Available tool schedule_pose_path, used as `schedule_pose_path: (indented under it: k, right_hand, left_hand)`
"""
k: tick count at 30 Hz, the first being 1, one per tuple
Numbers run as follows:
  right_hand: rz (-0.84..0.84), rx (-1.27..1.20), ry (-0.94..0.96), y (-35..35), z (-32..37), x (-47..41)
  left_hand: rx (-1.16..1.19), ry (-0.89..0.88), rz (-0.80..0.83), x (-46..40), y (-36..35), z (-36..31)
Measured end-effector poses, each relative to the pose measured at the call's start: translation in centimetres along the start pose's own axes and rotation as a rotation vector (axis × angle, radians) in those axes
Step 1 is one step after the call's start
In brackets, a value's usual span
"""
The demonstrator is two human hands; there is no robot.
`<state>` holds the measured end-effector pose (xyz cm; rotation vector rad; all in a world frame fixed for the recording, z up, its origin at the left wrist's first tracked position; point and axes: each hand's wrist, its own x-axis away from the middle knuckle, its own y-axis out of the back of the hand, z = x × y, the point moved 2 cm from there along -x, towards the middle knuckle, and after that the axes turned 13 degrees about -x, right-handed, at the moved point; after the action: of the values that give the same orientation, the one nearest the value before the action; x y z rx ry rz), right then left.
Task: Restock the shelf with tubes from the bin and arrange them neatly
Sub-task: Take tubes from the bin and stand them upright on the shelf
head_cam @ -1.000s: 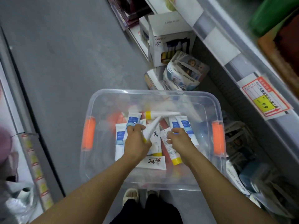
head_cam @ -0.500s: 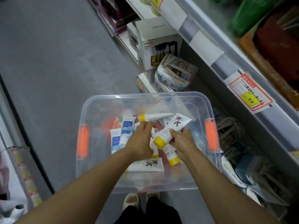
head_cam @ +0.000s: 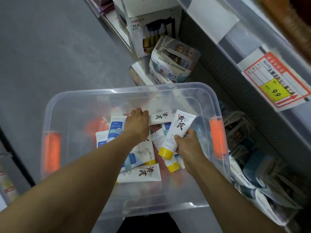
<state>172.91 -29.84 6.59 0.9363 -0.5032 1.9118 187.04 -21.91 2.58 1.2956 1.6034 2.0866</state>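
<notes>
Tubes all jumbled in the clear bin (head_cam: 70, 105). Right hand (head_cam: 189, 145) is wrapped around a white yellow-capped tube (head_cam: 176, 132), tilted up. Left hand (head_cam: 137, 124) reaches down onto another white tube (head_cam: 160, 117); can't tell if it's gripping.

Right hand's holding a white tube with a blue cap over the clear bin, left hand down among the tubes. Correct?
Not quite: the head view shows the cap is yellow, not blue. The right hand holds the white tube over the clear bin, while the left hand reaches among the tubes.

Tubes (head_cam: 134, 158) partly under forearm
</notes>
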Motion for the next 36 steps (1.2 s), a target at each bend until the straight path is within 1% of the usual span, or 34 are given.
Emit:
schedule_pose_path:
  k: [4, 8, 14, 19, 22, 26, 30, 34, 36]
  right_hand:
    - [-0.005, 0.049, 0.009, 0.7, -0.1, -0.4]
    - [0.025, 0.05, -0.001, 0.7, -0.2, -0.9]
    - [0.026, 0.05, -0.01, 0.7, 0.2, -0.3]
    - [0.032, 0.039, -0.016, 0.5, 1.0, 1.5]
    - [0.037, 0.064, 0.004, 0.3, 1.9, 3.5]
    - [0.02, 0.048, 0.032, -0.2, 3.3, 6.9]
    - [0.012, 0.024, 0.094, -0.8, 5.2, 11.7]
    - [-0.015, 0.051, 0.234, -1.3, 7.5, 17.1]
    - [-0.03, 0.036, 0.302, -1.6, 8.8, 19.9]
  left_hand:
    - [-0.015, 0.034, -0.026, -0.1, -0.6, 0.0]
    - [0.145, 0.086, 0.074, -0.4, -1.0, -0.2]
    - [0.11, 0.048, 0.201, -0.3, -1.0, 0.5]
    - [0.386, 0.112, 0.285, 2.8, 0.7, 1.1]
    - [0.5, 0.1, 0.282, 5.2, 2.0, 1.8]
    - [0.722, 0.103, 0.319, 8.6, 4.5, 2.9]
    - [0.916, 0.127, 0.269, 12.5, 8.0, 3.9]
    - [0.975, 0.158, 0.178, 15.5, 12.2, 5.3]
    - [1.007, 0.138, 0.125, 17.2, 14.7, 5.9]
